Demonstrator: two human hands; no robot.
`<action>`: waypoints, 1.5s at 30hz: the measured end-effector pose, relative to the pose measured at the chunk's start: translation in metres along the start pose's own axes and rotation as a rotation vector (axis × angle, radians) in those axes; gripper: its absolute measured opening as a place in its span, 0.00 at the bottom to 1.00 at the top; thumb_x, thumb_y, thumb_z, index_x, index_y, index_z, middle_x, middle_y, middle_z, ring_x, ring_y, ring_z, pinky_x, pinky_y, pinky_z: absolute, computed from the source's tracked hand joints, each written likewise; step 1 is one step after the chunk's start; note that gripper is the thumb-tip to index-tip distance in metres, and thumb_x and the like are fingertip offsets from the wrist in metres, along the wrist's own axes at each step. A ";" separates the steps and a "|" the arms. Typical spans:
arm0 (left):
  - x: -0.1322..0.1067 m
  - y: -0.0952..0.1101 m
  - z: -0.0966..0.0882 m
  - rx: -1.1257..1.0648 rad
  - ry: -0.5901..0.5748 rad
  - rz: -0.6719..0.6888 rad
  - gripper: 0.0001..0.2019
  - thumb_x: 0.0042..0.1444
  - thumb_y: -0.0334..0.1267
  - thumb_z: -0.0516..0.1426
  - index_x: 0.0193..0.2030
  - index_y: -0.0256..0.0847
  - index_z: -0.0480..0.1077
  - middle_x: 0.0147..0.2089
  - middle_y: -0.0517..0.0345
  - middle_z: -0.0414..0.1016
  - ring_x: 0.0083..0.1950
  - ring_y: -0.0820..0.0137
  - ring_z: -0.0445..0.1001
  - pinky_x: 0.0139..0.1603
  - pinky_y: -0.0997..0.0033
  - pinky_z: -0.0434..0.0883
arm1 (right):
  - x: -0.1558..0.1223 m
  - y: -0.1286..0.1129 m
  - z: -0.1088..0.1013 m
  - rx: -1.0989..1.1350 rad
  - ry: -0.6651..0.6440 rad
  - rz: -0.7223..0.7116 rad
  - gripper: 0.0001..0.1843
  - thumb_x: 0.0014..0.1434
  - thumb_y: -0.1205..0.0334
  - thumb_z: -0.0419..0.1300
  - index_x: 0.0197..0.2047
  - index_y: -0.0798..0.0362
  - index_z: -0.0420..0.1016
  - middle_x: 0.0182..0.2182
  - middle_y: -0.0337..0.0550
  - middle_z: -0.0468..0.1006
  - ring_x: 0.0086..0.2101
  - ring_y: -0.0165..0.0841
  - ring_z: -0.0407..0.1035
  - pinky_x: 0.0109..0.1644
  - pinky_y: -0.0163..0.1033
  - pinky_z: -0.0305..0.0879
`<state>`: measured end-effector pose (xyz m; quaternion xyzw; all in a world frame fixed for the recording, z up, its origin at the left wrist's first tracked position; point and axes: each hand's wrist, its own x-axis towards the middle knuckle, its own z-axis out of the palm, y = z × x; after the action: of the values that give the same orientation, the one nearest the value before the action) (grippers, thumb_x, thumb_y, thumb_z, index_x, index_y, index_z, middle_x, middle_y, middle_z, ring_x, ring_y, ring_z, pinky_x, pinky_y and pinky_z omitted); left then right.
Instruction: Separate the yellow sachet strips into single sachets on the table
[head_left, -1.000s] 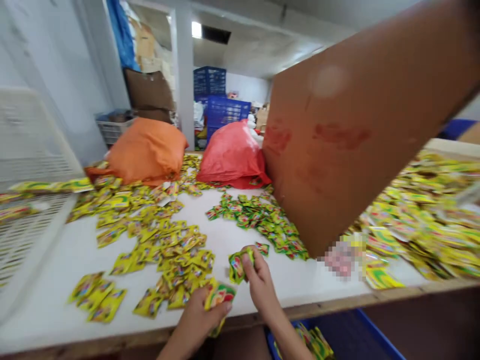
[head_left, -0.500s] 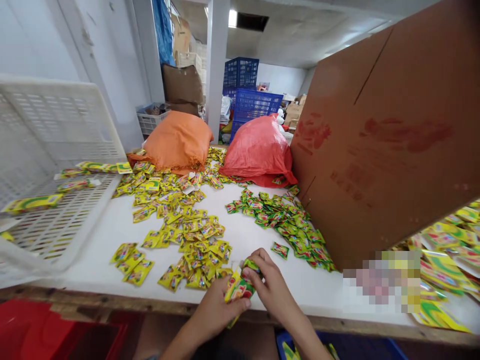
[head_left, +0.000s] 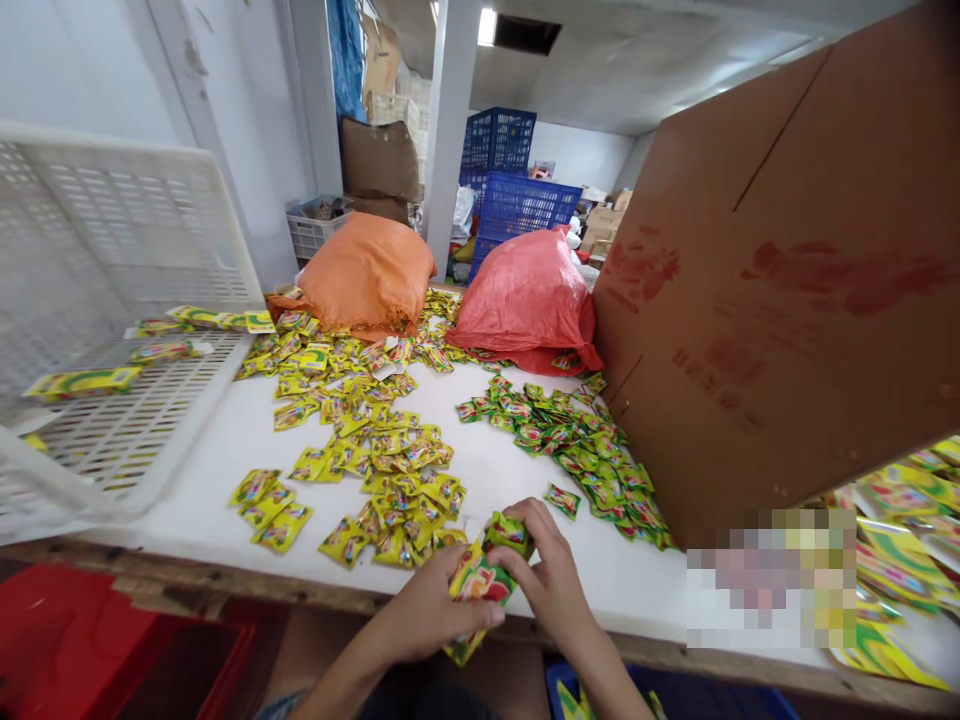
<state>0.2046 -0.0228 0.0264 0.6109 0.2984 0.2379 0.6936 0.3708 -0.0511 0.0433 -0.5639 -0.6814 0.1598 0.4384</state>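
Note:
My left hand is closed around a yellow and green printed packet, tilted at the table's front edge, its thumb across the front. My right hand pinches small green sachets against the packet's upper end; how many is hidden by the fingers. Just beyond lies a single green sachet, apart from the pile of green sachets along the carton. Left of my hands spreads a pile of small yellow sachets.
A white plastic crate with flat yellow packets lies on its side at left. Behind are an orange sack and a red sack. A big cardboard carton leans at right, beside flat yellow packets. A blue bin sits below the table.
The view has shifted slightly. The packet in my left hand shows more of its printed front, and the green sachets at its upper end are more visible. Both hands stay close together.

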 end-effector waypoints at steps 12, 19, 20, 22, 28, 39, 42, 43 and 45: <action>0.012 -0.008 0.012 0.063 0.145 0.086 0.08 0.45 0.34 0.58 0.33 0.35 0.67 0.28 0.62 0.66 0.31 0.73 0.62 0.32 0.76 0.61 | -0.012 -0.002 0.001 -0.054 -0.024 0.110 0.10 0.59 0.57 0.53 0.31 0.49 0.73 0.44 0.47 0.66 0.49 0.42 0.56 0.53 0.50 0.52; 0.045 -0.020 0.024 -0.038 0.145 0.164 0.13 0.48 0.41 0.59 0.38 0.35 0.66 0.30 0.61 0.67 0.31 0.74 0.63 0.33 0.76 0.62 | -0.022 0.011 -0.007 0.032 0.082 0.206 0.10 0.60 0.57 0.51 0.40 0.49 0.71 0.46 0.47 0.68 0.50 0.39 0.58 0.53 0.49 0.54; 0.051 -0.024 0.023 -0.052 0.152 0.172 0.14 0.49 0.41 0.59 0.39 0.34 0.66 0.31 0.60 0.68 0.32 0.74 0.64 0.33 0.76 0.62 | -0.025 0.015 -0.007 0.053 0.149 0.230 0.11 0.59 0.57 0.52 0.44 0.50 0.68 0.45 0.47 0.68 0.48 0.38 0.60 0.52 0.48 0.56; 0.059 -0.032 0.020 -0.065 0.123 0.177 0.15 0.47 0.41 0.60 0.39 0.34 0.66 0.33 0.58 0.69 0.33 0.73 0.65 0.35 0.75 0.63 | -0.033 0.024 -0.005 0.094 0.232 0.264 0.13 0.58 0.57 0.55 0.46 0.51 0.64 0.40 0.45 0.69 0.43 0.36 0.63 0.48 0.44 0.60; 0.058 -0.051 0.019 -0.090 0.112 0.129 0.23 0.46 0.35 0.60 0.49 0.39 0.57 0.36 0.58 0.69 0.36 0.70 0.69 0.38 0.72 0.65 | -0.049 0.049 0.015 0.135 0.257 0.302 0.13 0.56 0.58 0.56 0.44 0.52 0.64 0.33 0.40 0.70 0.34 0.32 0.67 0.39 0.38 0.64; 0.057 -0.040 -0.007 0.184 0.132 0.186 0.10 0.53 0.42 0.55 0.35 0.37 0.67 0.30 0.59 0.69 0.34 0.70 0.69 0.36 0.73 0.66 | -0.022 0.038 0.019 0.185 0.133 0.229 0.12 0.60 0.61 0.50 0.34 0.52 0.74 0.32 0.42 0.74 0.36 0.34 0.68 0.42 0.38 0.64; 0.058 -0.041 -0.009 0.041 0.169 0.216 0.16 0.53 0.41 0.56 0.48 0.40 0.65 0.43 0.53 0.72 0.44 0.66 0.71 0.46 0.68 0.68 | -0.019 0.033 0.023 0.203 0.206 0.285 0.11 0.60 0.62 0.50 0.43 0.50 0.70 0.31 0.39 0.74 0.34 0.33 0.69 0.40 0.37 0.65; 0.057 -0.041 -0.009 0.022 0.171 0.223 0.17 0.53 0.41 0.55 0.49 0.40 0.64 0.45 0.51 0.72 0.46 0.65 0.71 0.47 0.66 0.67 | -0.020 0.032 0.024 0.215 0.226 0.300 0.12 0.60 0.62 0.50 0.46 0.48 0.68 0.31 0.39 0.74 0.34 0.32 0.69 0.40 0.37 0.65; 0.054 -0.040 -0.009 0.084 0.160 0.227 0.14 0.54 0.41 0.54 0.45 0.39 0.68 0.46 0.49 0.73 0.47 0.64 0.71 0.50 0.64 0.67 | -0.022 0.031 0.024 0.247 0.219 0.295 0.12 0.60 0.63 0.50 0.46 0.47 0.69 0.33 0.38 0.74 0.36 0.33 0.69 0.42 0.37 0.65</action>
<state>0.2355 0.0152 -0.0201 0.6485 0.2912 0.3499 0.6100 0.3705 -0.0551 -0.0016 -0.6133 -0.5153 0.2424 0.5473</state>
